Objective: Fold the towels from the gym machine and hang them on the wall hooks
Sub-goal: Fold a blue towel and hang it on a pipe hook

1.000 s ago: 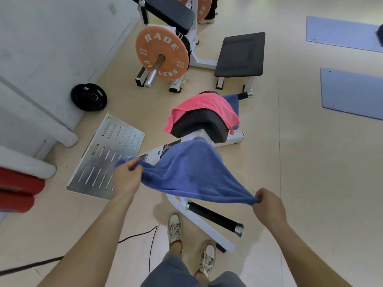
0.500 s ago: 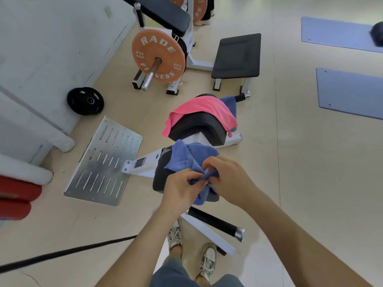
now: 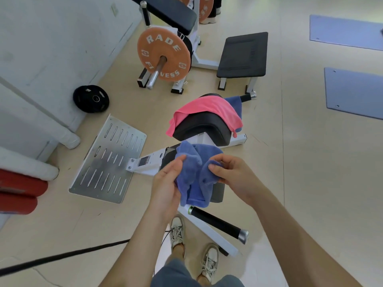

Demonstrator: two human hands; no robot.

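Standing at the lower centre of the frame: two pale sneakers [image 3: 194,247] on the floor [image 3: 300,183], with a black cable [image 3: 62,256] running in from the lower left.

Left hand [image 3: 167,189], centre: grip closed on the left side of the blue towel [image 3: 195,172], thumb laid over the cloth.

Right hand [image 3: 232,175], centre right: fingers pinching the towel's right fold. The towel is bunched between both hands, held above the machine's lower pad, its bottom edge hanging just over a black foam handle [image 3: 217,223] on a white frame rail.

Perforated metal footplate [image 3: 107,160], centre left, flat on the floor.

Pink towel [image 3: 207,110], centre, draped over the black curved pad [image 3: 203,127] of the gym machine; a second blue towel [image 3: 235,101] shows behind it, mostly covered.

Black weight plate [image 3: 91,98], upper left, lying by the wall.

Orange weight plate [image 3: 163,53], upper centre, on a steel bar; black bench pad [image 3: 243,54] to its right. Blue floor mats [image 3: 352,90], right edge, cut off by the frame.

Change from half a second ago: the hands, then pressed together on the cloth, are now slightly apart, with more towel spread between them.

Hidden: the towel's fold count is unclear, and the red rolls [image 3: 18,191] at the left edge are cropped.
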